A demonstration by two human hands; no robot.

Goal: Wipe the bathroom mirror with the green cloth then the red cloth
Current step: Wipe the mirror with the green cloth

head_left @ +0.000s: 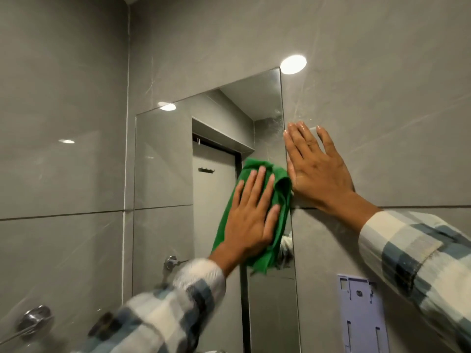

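The bathroom mirror [165, 174] is a frameless pane fixed to the grey tiled wall, and it reflects a door and ceiling lights. My left hand [251, 215] lies flat with spread fingers on the green cloth [276, 200], pressing it against the mirror near its right edge. My right hand [316, 169] is flat on the tile just right of the mirror's edge, fingers apart, holding nothing. A hazy smear shows on the glass near the upper right corner. No red cloth is in view.
A pale purple wall bracket [362, 312] is mounted low on the tile at the right. A chrome rail mount [34, 319] sticks out of the left wall at the bottom. The left wall meets the mirror wall in a corner.
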